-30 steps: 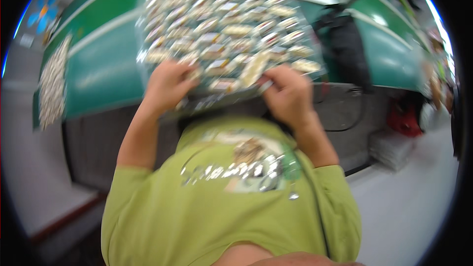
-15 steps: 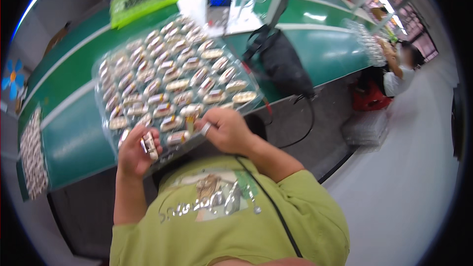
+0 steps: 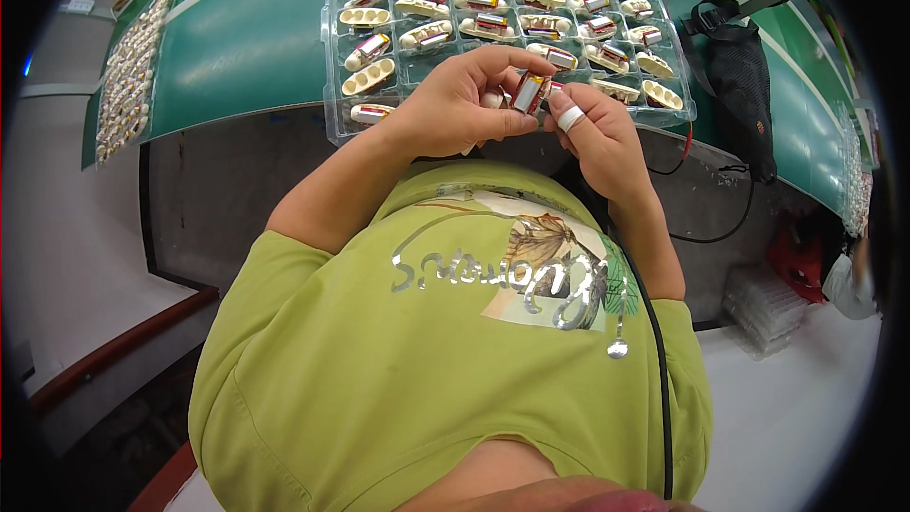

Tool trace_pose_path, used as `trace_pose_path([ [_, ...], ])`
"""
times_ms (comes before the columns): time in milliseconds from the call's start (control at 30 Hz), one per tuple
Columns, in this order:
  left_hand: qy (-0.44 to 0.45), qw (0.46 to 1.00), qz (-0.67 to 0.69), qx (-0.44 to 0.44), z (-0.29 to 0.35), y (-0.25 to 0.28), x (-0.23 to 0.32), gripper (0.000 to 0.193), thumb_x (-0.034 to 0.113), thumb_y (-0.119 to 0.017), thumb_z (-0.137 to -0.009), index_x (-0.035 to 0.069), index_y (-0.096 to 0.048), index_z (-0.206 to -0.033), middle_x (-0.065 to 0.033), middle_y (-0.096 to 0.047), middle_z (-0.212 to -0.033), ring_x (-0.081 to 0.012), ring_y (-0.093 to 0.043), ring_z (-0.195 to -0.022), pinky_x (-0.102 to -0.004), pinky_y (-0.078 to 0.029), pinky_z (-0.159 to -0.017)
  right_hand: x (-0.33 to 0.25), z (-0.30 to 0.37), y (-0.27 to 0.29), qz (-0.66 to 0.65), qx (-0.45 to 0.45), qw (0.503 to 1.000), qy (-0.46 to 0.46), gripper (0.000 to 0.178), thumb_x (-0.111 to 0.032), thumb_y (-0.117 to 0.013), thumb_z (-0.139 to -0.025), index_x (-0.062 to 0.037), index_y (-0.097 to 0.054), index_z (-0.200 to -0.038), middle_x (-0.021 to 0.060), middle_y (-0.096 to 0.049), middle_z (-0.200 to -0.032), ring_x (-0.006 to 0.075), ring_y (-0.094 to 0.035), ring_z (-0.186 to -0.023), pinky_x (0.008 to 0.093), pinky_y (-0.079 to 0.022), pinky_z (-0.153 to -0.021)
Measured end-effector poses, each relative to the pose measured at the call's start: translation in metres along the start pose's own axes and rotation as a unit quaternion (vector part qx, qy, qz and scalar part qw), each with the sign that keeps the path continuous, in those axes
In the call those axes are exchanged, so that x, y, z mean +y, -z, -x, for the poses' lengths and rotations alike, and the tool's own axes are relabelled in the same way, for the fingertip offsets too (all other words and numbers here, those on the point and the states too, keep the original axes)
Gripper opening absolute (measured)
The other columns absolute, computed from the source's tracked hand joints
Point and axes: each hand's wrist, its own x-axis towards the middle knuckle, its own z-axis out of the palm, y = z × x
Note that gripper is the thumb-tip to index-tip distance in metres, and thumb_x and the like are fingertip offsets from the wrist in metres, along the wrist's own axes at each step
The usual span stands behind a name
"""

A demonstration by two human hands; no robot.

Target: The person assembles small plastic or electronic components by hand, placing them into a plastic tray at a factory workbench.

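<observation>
The piece point(image 3: 530, 94), a small silver cell with orange and dark red edges, is at the upper centre of the frame, just in front of the near edge of the tray point(image 3: 331, 85). The left hand point(image 3: 455, 102) grips it, thumb below and fingers curled over from above. A bit of cream shell point(image 3: 492, 98) shows among those fingers; whether it is joined to the piece cannot be told. The right hand point(image 3: 599, 125), with a white band point(image 3: 570, 118) around one digit, comes in from the right; its fingertips are bunched together close against the piece's right side, and what they pinch is too small to tell.

Behind the hands, the clear tray fills the top centre, its compartments holding cream shells, many with a silver cell lying on them and some showing a row of round hollows. The tray lies on the green bench point(image 3: 242, 66). A second batch point(image 3: 133, 81) of small pieces lies at the upper left. To the tray's right, a black bag point(image 3: 741, 85) hangs over the bench edge. Lower at the right are a stack point(image 3: 761, 308) of clear trays and a co-worker's pale sleeve point(image 3: 848, 286). The wearer's green shirt point(image 3: 360, 370) fills the lower centre, a black cable point(image 3: 658, 351) running down it.
</observation>
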Motion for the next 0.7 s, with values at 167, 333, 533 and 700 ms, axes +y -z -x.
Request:
trace_pose_path([
  [167, 0.028, 0.999, 0.020, -0.007, 0.002, 0.002, 0.004, 0.048, 0.007, -0.074, -0.079, 0.009, -0.053, -0.122, -0.0014, -0.061, -0.093, -0.0033, -0.055, -0.073, -0.0174, -0.044, -0.059, 0.003, 0.001, -0.004, 0.086, 0.058, 0.991, 0.087, 0.025, -0.020, -0.052, -0.097, -0.0009, -0.059, -0.082, -0.0024, -0.052, -0.069, 0.0065, -0.043, -0.063, 0.0245, -0.038, -0.057],
  [333, 0.009, 0.999, 0.033, -0.005, 0.001, 0.002, -0.002, 0.048, 0.006, -0.075, -0.078, 0.009, -0.052, -0.119, -0.0015, -0.060, -0.093, -0.0039, -0.056, -0.074, -0.0174, -0.044, -0.057, 0.001, 0.001, -0.003, 0.195, 0.083, 0.964, 0.161, 0.020, -0.016, -0.057, -0.092, -0.0009, -0.060, -0.079, 0.0055, -0.050, -0.064, 0.0144, -0.045, -0.058, 0.0289, -0.038, -0.055],
  [533, 0.019, 0.999, 0.022, -0.033, 0.000, 0.004, 0.001, 0.044, 0.003, -0.075, -0.077, 0.009, -0.052, -0.115, -0.0010, -0.061, -0.091, -0.0025, -0.054, -0.073, -0.0168, -0.043, -0.058, -0.004, 0.002, -0.005, 0.225, 0.055, 0.956, 0.183, 0.019, -0.016, -0.063, -0.087, -0.0013, -0.059, -0.077, 0.0098, -0.050, -0.064, 0.0227, -0.046, -0.054, 0.0326, -0.038, -0.051],
  [700, -0.001, 1.000, -0.015, -0.011, -0.003, 0.005, 0.001, 0.045, 0.002, -0.075, -0.077, 0.008, -0.052, -0.115, -0.0011, -0.061, -0.093, -0.0031, -0.054, -0.076, -0.0172, -0.044, -0.062, -0.003, 0.000, -0.001, 0.248, 0.071, 0.951, 0.168, 0.020, -0.016, -0.063, -0.087, -0.0014, -0.057, -0.074, 0.0116, -0.049, -0.064, 0.0246, -0.046, -0.055, 0.0333, -0.039, -0.053],
])
